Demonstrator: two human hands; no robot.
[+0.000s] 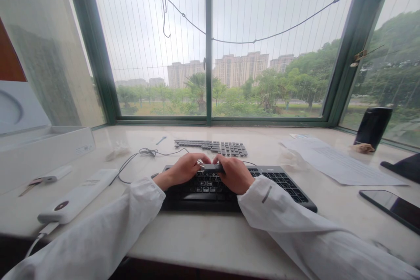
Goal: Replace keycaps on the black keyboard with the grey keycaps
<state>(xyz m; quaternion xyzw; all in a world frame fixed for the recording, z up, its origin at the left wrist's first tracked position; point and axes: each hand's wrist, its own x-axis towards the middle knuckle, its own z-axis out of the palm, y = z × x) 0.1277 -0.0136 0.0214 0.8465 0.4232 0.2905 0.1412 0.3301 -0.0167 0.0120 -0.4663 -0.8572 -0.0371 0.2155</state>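
A black keyboard (213,197) lies in front of me on the pale counter, many of its key positions showing bare sockets. Over its middle, my left hand (185,169) and my right hand (234,174) meet with fingers curled. Between them is a small dark grey bar (211,168) with a shiny bit at its left end; its exact kind is not clear. My right fingers close round its right end, and my left thumb and fingers pinch near its left end. Behind the keyboard, loose dark keycaps (226,147) stand in rows.
A cable (147,152) lies coiled at the left, near a white power bank (78,197) and an open white box (65,142). To the right are paper sheets (341,166), a phone (397,205) and a black upright object (374,127). Windows (210,52) stand behind the counter.
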